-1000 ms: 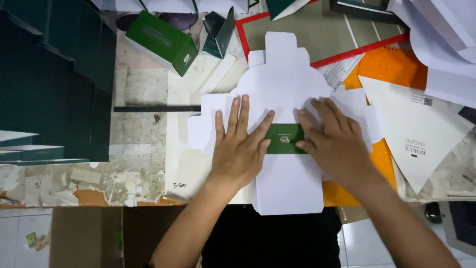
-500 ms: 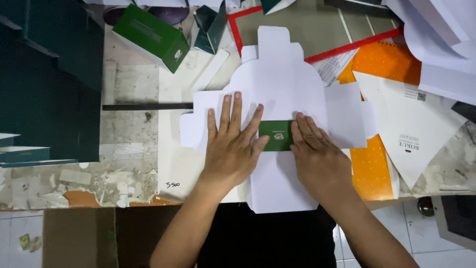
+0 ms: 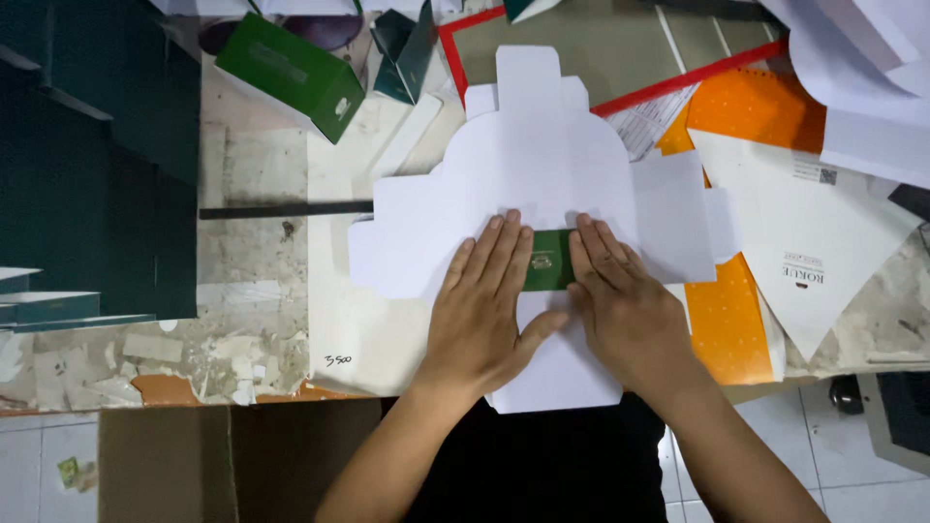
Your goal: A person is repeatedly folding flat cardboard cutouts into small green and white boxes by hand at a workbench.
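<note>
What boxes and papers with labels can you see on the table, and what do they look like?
Green box: top left, lying tilted, long and rectangular.
White cardboard cutout: middle, flat, rounded top with tabs, under both hands.
Small green flap: between the left hand and right hand, dark green rectangle with a pale mark.
White triangle paper: right, with small dark print.
Orange sheet: right, dotted.
</note>
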